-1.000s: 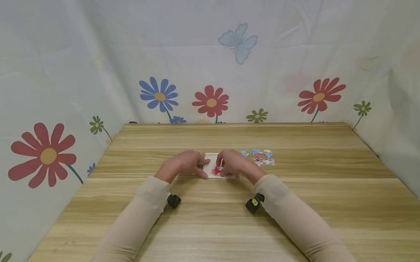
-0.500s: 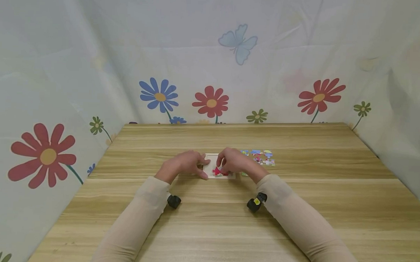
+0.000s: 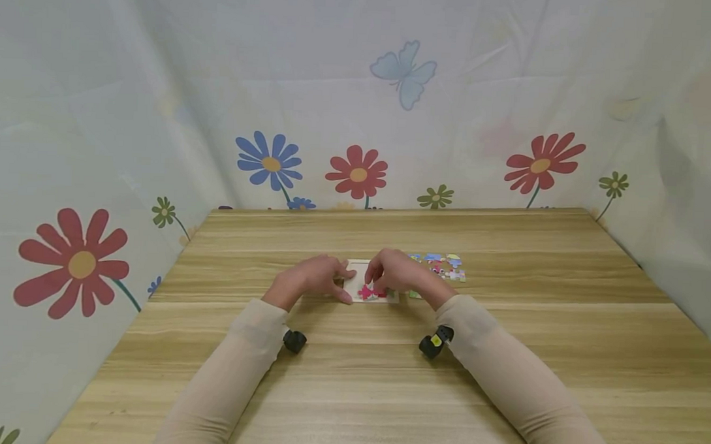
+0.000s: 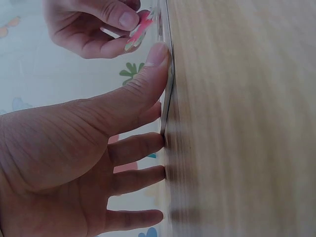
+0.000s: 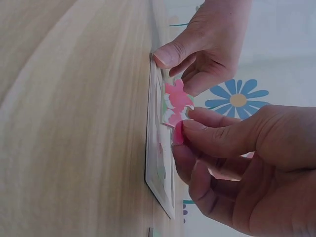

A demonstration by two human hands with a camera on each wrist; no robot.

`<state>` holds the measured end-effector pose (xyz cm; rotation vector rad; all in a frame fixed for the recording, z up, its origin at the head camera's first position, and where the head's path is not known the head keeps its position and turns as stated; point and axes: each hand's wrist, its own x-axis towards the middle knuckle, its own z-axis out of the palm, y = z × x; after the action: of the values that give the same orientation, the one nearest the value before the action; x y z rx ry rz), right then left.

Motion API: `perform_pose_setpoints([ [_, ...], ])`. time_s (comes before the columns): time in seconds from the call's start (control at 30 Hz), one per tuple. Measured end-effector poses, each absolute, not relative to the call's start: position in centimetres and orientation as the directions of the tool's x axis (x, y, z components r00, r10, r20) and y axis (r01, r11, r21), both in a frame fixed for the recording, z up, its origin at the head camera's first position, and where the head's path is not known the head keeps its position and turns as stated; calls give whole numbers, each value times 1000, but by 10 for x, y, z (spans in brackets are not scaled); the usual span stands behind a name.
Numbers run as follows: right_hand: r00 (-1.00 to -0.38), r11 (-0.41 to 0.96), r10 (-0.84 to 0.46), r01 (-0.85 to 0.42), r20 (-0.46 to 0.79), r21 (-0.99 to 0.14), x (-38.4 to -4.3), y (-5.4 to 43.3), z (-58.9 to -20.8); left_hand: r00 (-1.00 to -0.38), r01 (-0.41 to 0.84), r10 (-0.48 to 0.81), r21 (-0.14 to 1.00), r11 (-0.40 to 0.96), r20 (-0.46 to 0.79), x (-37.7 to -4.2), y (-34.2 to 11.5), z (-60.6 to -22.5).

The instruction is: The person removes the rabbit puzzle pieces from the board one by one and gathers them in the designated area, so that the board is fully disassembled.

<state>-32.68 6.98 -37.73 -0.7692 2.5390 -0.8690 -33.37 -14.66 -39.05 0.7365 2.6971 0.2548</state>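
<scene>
A shallow pale puzzle tray (image 3: 356, 282) lies on the table between the hands. At its left end rests my left hand (image 3: 315, 276), the thumb on the tray's near edge and the other fingers spread, fairly straight, as the left wrist view (image 4: 94, 153) shows. My right hand (image 3: 396, 272) pinches a pink-and-white jigsaw puzzle piece (image 5: 178, 96) between thumb and fingers, tilted up over the tray. Whether the pink part at the fingertips is a second, joined piece, I cannot tell. Some coloured puzzle pieces lie inside the tray, partly hidden by the right hand.
Several loose puzzle pieces (image 3: 452, 270) with blue, pink and white print lie on the table right of the tray, partly behind the right hand. The wooden table (image 3: 349, 391) ends at a flower-printed curtain (image 3: 312, 103) behind.
My right hand has shifted slightly to the right and turned the pink puzzle piece a little above the tray. The left hand keeps its place at the tray's left end.
</scene>
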Motion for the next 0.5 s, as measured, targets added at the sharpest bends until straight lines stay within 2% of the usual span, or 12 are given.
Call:
perform_pose_setpoints([
  [0.27, -775, 631, -628, -446, -79, -635, -331, 88, -374, -808, 462, 522, 254, 850, -274, -332, -144, -388],
  [0.5, -823, 635, -559, -346, -102, -691, -333, 124, -369, -817, 445, 512, 275, 852, -266, -331, -145, -388],
])
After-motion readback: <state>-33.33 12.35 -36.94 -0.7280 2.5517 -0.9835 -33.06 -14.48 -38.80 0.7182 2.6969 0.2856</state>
